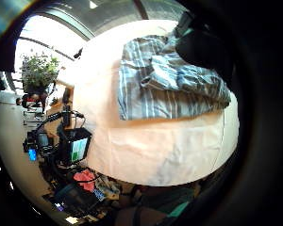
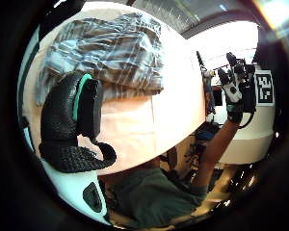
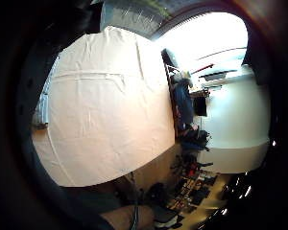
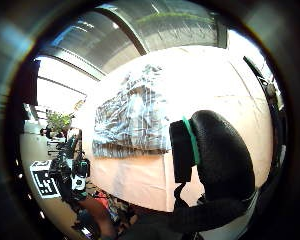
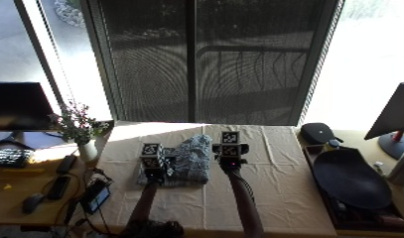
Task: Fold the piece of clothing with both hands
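One striped garment (image 5: pixel 183 162) lies bunched on the cream counter (image 5: pixel 281 198) in the outside view, between left hand (image 5: pixel 153 166) and right hand (image 5: pixel 229 156); neither grip is readable there. Both thumb-side palm views show thumbs straight, grasping nothing. It looks soft, light; take its corners.

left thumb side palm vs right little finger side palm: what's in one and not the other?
Only the left thumb view shows most of the striped garment lying bunched on the table, a gloved thumb of its own hand, and the other hand raised off to the side. Only the right little finger view shows a long bare stretch of cream tablecloth, with just a sliver of the garment at its edge. Both show the cloth-covered table and the person's dark shirt below.
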Demonstrator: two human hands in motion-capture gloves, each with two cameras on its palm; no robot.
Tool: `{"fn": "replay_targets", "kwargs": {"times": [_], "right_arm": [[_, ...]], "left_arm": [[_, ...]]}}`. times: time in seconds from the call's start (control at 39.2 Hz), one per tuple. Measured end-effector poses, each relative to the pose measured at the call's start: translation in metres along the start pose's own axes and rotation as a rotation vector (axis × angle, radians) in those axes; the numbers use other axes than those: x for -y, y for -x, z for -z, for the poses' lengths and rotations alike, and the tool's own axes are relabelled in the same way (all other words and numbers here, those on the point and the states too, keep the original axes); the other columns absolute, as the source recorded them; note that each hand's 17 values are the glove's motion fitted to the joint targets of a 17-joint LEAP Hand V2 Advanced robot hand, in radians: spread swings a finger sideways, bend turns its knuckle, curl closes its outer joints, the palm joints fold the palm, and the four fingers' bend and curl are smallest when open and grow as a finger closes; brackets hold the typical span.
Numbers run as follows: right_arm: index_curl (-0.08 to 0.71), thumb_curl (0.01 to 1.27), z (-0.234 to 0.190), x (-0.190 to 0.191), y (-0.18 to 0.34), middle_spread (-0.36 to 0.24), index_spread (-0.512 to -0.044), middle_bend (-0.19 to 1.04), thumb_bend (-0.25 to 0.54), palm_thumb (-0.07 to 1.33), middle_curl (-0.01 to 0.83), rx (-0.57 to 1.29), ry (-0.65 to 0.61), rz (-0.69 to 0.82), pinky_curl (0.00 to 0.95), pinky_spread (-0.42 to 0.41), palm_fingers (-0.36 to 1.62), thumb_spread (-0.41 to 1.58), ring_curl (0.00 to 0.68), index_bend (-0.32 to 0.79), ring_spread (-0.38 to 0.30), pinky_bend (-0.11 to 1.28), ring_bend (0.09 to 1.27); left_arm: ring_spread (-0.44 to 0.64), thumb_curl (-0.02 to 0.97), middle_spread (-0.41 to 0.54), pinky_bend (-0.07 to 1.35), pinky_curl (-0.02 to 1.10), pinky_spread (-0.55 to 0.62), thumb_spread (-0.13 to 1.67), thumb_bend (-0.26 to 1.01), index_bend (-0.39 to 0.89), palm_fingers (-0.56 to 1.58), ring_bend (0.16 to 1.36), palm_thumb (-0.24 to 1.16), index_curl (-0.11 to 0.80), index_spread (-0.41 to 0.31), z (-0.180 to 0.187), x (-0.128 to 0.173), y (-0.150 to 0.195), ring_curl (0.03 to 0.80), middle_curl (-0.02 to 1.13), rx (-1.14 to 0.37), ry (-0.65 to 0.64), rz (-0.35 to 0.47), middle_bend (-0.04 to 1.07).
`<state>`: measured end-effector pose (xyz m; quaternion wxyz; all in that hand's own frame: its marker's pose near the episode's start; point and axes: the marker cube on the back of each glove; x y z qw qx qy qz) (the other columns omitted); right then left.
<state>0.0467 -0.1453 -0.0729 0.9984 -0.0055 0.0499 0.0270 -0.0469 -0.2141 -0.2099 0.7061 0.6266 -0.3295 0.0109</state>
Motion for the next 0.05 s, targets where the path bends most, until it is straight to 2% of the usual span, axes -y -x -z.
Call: {"fn": "replay_targets", "kwargs": {"times": [0.05], "right_arm": [[0.248,0.36,0.0025,-0.0040,-0.0014,-0.070,-0.351,0.16,-0.006,0.51,0.305,-0.002,-0.004,0.002,0.353,0.185,0.19,1.33,0.298,0.15,0.126,0.73,0.27]], "left_arm": [[0.09,0.285,-0.076,0.50,0.40,0.11,1.40,-0.02,0.10,0.52,0.43,0.46,0.294,-0.141,-0.0093,0.0053,0.0012,0.349,0.39,0.033,-0.073,0.002,0.18]]}}
